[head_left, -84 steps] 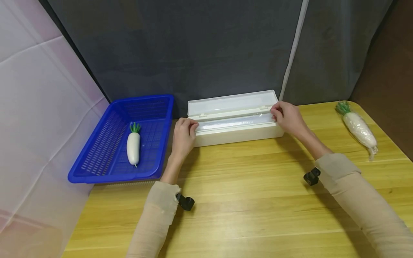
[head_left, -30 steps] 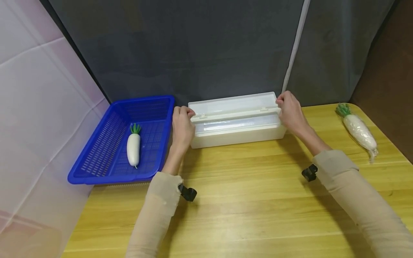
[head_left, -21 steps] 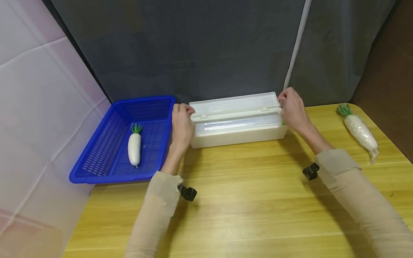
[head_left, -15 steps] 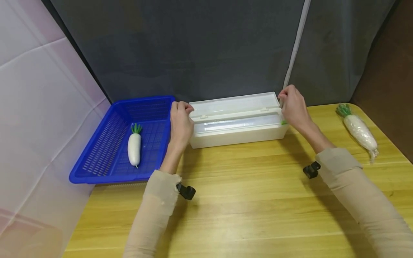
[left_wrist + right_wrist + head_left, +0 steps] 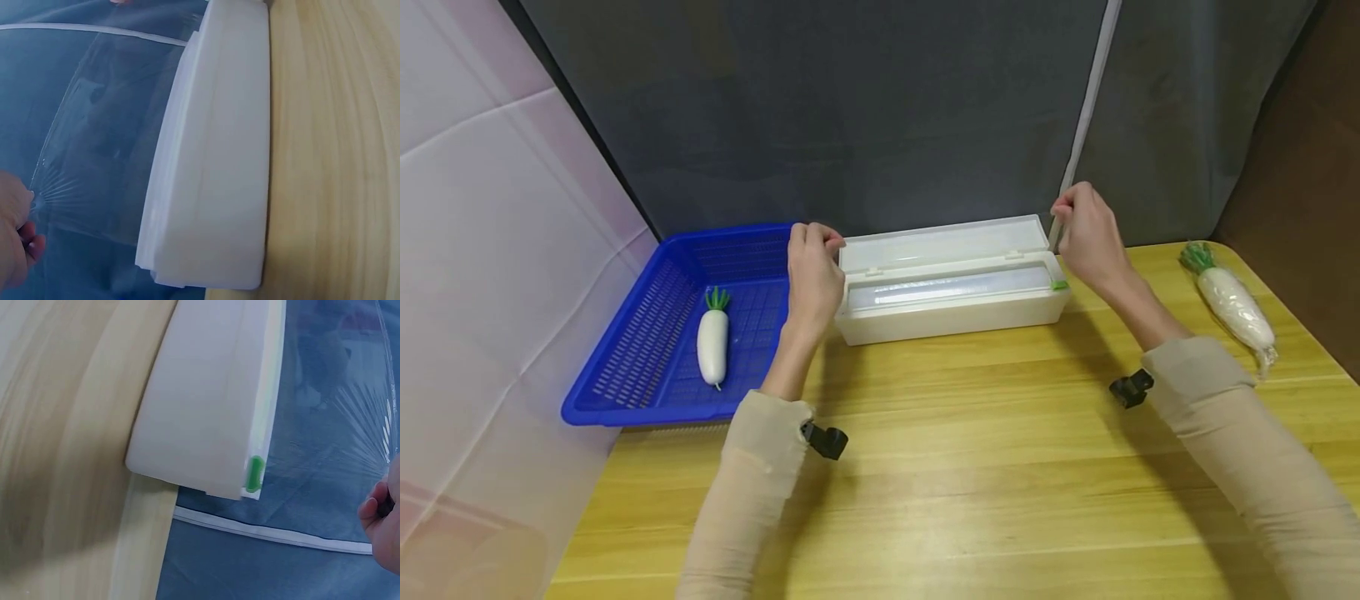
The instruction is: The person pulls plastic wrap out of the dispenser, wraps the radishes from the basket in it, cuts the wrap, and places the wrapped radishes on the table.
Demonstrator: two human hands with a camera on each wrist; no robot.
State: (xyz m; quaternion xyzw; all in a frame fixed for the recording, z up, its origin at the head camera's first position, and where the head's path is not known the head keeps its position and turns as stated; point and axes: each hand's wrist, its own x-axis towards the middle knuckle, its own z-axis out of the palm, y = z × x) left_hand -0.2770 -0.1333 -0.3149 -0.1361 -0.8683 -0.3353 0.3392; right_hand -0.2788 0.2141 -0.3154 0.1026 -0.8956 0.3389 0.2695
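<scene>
A white cling film dispenser (image 5: 955,318) stands at the back of the table with its lid (image 5: 943,242) raised. From it stretches a clear sheet of cling film (image 5: 100,131), creased where each hand pinches its edge. My left hand (image 5: 815,271) grips one corner above the dispenser's left end. The opposite corner is pinched by my right hand (image 5: 1090,237), higher than the right end. Creases fan out across the film (image 5: 359,419) toward the right fingertips in the right wrist view. A green slider (image 5: 255,474) sits at the dispenser's right front edge.
A blue plastic basket (image 5: 580,408) at the left holds a white radish (image 5: 712,346) with green leaves. Another radish (image 5: 1236,304), wrapped in film, lies on the wooden table (image 5: 962,475) at the right. A dark grey curtain (image 5: 850,108) hangs directly behind.
Both hands have risen from the dispenser's opening and spread slightly apart, drawing the cling film upward. The green slider, earlier hidden by the right hand, now shows.
</scene>
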